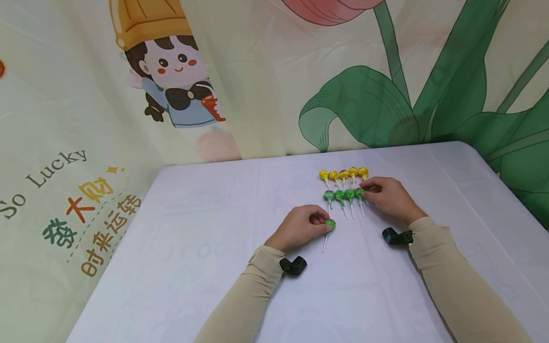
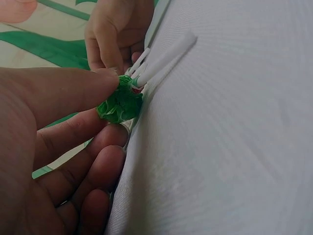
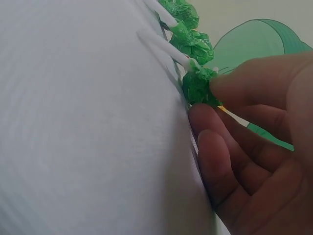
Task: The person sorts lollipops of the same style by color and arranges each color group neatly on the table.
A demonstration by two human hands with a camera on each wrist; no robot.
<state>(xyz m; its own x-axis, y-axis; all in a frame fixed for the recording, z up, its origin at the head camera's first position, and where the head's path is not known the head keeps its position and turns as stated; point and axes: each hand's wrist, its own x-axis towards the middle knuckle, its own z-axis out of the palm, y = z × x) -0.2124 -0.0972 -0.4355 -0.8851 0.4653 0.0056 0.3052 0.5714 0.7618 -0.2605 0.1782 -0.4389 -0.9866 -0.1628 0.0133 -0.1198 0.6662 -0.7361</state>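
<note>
My left hand (image 1: pixel 300 227) pinches a green-wrapped lollipop (image 1: pixel 330 224) by its head, its white stick angled toward me. In the left wrist view the thumb presses on the crinkled green wrapper (image 2: pixel 120 103), close to the white cloth. Farther back, my right hand (image 1: pixel 392 196) holds the rightmost green lollipop (image 1: pixel 359 193) of a row between thumb and fingers. The right wrist view shows that lollipop head (image 3: pixel 199 87) at the fingertips, with other green lollipops (image 3: pixel 193 45) beside it. More green lollipops (image 1: pixel 339 195) lie to its left, sticks toward me.
Behind the green row lies a row of several yellow-wrapped lollipops (image 1: pixel 334 176). Everything rests on a table with a white cloth (image 1: pixel 171 267). A printed curtain (image 1: pixel 257 85) hangs along the far edge. Black wrist cameras (image 1: pixel 293 266) sit on both sleeves.
</note>
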